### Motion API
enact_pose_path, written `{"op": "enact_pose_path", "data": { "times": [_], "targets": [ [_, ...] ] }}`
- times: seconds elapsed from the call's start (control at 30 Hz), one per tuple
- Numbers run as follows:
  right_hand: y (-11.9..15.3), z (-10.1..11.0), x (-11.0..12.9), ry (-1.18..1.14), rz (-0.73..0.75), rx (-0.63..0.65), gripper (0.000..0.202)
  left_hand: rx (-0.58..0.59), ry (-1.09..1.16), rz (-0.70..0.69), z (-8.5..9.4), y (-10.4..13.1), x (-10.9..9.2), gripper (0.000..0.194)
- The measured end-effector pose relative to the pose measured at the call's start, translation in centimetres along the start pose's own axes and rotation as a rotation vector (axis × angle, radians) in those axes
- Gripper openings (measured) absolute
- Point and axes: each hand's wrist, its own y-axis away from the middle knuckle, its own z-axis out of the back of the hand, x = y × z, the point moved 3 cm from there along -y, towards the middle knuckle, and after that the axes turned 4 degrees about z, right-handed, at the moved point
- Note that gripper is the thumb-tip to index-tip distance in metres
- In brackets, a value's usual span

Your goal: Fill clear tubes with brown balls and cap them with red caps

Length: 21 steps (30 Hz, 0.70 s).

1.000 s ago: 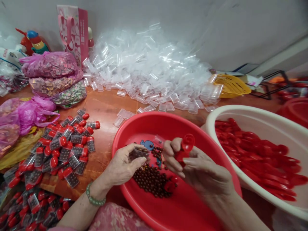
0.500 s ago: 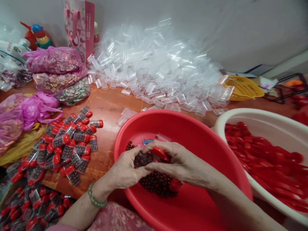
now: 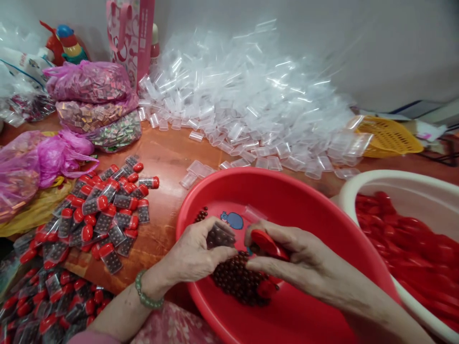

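Over the red basin [image 3: 304, 200], my left hand [image 3: 195, 253] grips a clear plastic case [image 3: 219, 235] filled with dark brown beads. My right hand [image 3: 287, 253] is a short distance to the right of it, its fingers around a red plastic piece [image 3: 267, 243]. Loose dark beads [image 3: 238, 279] lie heaped in the basin below both hands, with another red piece [image 3: 266, 289] among them. A clear empty case [image 3: 255, 213] lies on the basin floor behind my right hand.
Filled cases with red caps [image 3: 103, 220] are piled at the left. A large heap of clear cases [image 3: 244, 100] lines the wall. Pink bags [image 3: 89, 83] stand at the back left. A white tub [image 3: 412, 184] of red pieces and a yellow basket [image 3: 390, 136] are at the right.
My hands have moved apart, my right hand going right with the red piece. The case in my left hand shows more fully. The whole view has shifted slightly.
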Motion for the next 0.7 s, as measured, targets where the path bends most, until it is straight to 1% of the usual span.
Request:
{"op": "enact_pose_path", "data": {
  "times": [0.07, 0.17, 0.3, 0.33, 0.47, 0.5, 0.57, 0.67, 0.7],
  "targets": [
    [0.6, 0.2, -0.3, 0.032, -0.002, 0.007, 0.027, -0.02, 0.011, -0.01, 0.1, -0.1, 0.0, 0.016],
    [1.0, 0.4, -0.6, 0.018, -0.005, -0.053, 0.037, -0.021, 0.039, -0.018, 0.1, -0.3, 0.0, 0.016],
    [1.1, 0.4, -1.0, -0.089, -0.134, -0.107, 0.041, 0.005, 0.031, -0.029, -0.4, -0.7, -0.3, 0.014],
    [1.1, 0.4, -1.0, -0.108, -0.153, -0.114, 0.041, -0.01, 0.015, -0.034, -0.4, -0.8, -0.4, 0.014],
    [1.5, 0.5, -1.2, -0.156, -0.174, -0.183, 0.042, -0.139, -0.045, -0.049, -0.4, -0.8, -0.8, 0.013],
    [1.6, 0.5, -1.3, -0.186, -0.172, -0.217, 0.042, -0.146, -0.053, -0.047, -0.4, -0.8, -0.9, 0.014],
    [1.6, 0.2, -1.5, -0.304, -0.145, -0.312, 0.037, -0.124, -0.06, -0.041, -0.8, -0.7, -0.8, 0.017],
    [1.1, -0.5, -1.8, -0.6, -0.093, -0.538, 0.024, -0.121, -0.081, -0.034, -1.9, -0.4, -0.6, 0.019],
    [0.9, -0.8, -1.9, -0.707, -0.078, -0.612, 0.023, -0.132, -0.089, -0.037, -2.3, -0.3, -0.5, 0.019]
  ]
}}
